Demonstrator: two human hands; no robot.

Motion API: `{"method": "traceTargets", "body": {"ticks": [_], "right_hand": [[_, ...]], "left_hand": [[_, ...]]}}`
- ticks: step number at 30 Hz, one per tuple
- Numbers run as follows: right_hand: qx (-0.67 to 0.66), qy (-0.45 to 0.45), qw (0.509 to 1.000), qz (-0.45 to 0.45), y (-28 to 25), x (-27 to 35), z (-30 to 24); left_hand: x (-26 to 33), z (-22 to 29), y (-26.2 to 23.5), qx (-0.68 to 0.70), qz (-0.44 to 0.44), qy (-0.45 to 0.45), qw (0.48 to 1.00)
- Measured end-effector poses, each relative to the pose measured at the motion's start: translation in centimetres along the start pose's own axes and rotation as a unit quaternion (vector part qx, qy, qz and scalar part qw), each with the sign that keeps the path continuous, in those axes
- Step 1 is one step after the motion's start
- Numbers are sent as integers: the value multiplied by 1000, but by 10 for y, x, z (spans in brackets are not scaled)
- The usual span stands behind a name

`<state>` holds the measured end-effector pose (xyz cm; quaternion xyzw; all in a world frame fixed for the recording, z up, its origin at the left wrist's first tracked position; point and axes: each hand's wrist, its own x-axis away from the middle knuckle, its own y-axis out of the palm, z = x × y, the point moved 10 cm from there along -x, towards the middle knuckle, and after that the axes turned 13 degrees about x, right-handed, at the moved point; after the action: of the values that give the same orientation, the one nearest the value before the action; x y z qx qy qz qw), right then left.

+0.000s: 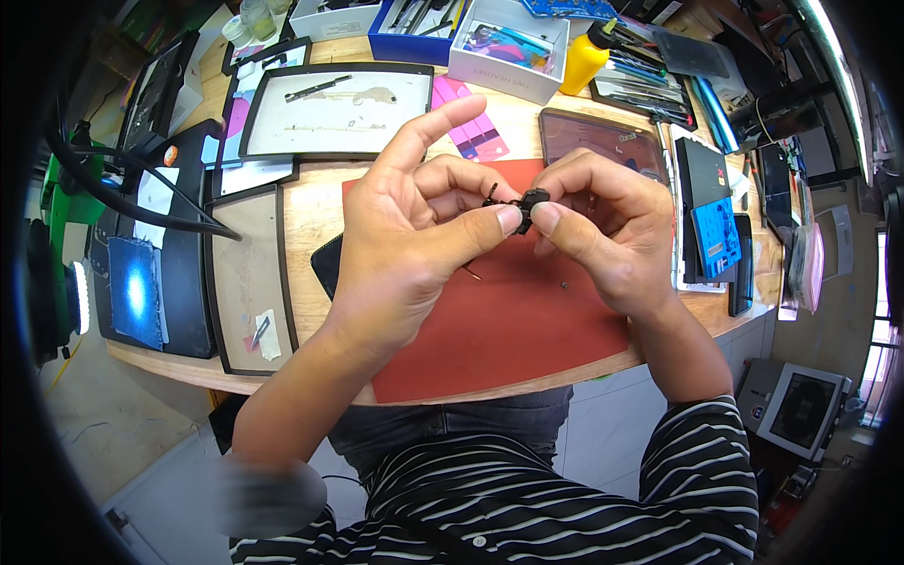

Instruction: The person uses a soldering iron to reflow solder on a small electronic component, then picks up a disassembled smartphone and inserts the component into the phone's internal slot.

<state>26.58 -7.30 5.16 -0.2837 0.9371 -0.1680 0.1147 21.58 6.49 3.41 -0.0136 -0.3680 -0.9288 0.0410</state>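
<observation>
Above a red mat [490, 330], both hands meet at a small black part [534, 199] with a thin, dark strip-like piece at its left. My left hand [400, 226] pinches the strip side between thumb and fingers, its index finger raised. My right hand [612, 231] grips the black part between thumb and index finger. The part's exact kind is too small to make out. A thin copper-coloured end [472, 273] shows below my left thumb. One tiny dark piece [563, 284] lies on the mat. Behind my left wrist, a black flat device [327, 266] is partly hidden.
A white-bottomed tray [273, 94] with small parts lies beyond my left hand. Another shallow tray [247, 282] holds a small blade. White boxes, a blue box [414, 45] of tools and a yellow bottle [586, 58] line the back. Black cables [160, 207] reach in from the left.
</observation>
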Motion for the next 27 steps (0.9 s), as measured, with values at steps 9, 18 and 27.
{"method": "traceTargets", "body": {"ticks": [9, 18, 27], "right_hand": [[-20, -54, 998, -13, 3, -1, -10], [-86, -50, 995, -19, 2, -1, -8], [-57, -129, 990, -6, 0, -3, -15]], "left_hand": [[-1, -9, 0, 84, -24, -44, 995], [-1, -6, -6, 65, 11, -30, 997], [0, 11, -2, 9, 7, 44, 999]]}}
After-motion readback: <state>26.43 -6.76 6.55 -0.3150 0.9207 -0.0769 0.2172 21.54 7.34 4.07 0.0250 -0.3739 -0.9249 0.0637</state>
